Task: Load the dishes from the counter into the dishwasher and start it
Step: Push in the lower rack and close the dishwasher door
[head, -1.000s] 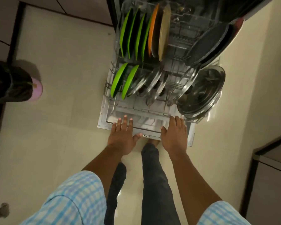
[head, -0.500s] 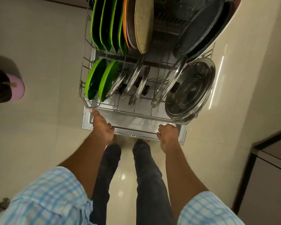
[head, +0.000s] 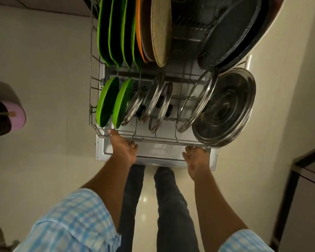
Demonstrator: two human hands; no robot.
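Stands over the open dishwasher door (head: 162, 153), looking straight down on the pulled-out rack (head: 153, 138). Grips the rack's front rail with the left hand (head: 123, 148) near the left corner, thumb laid along the top of the wire, fingers curled round it. Holds the same rail with the right hand (head: 195, 159) toward the right end, fingers bent up and hooked on the wire, tips hidden.

Differs from a second ago: then both palms flat, fingers straight, resting at the door's near edge; now both closed on the rail. Matches half a second ago in grip and in place on the rail, with no clear shift of the rack over the door. Looks from closer than a second ago, so the rack fills more of the view.

Carries the whole load in the rack, on edge: large green plates (head: 113, 33) at the back left, an orange plate (head: 139, 33) and a beige round plate (head: 161, 30) just beside them, dark pans (head: 231, 33) at the back right. Nearer the rail, two small green plates (head: 107, 102) at the left, steel lids (head: 156, 99) leaning in a row, and a steel pot (head: 225, 110) tipped on its side in the right corner.
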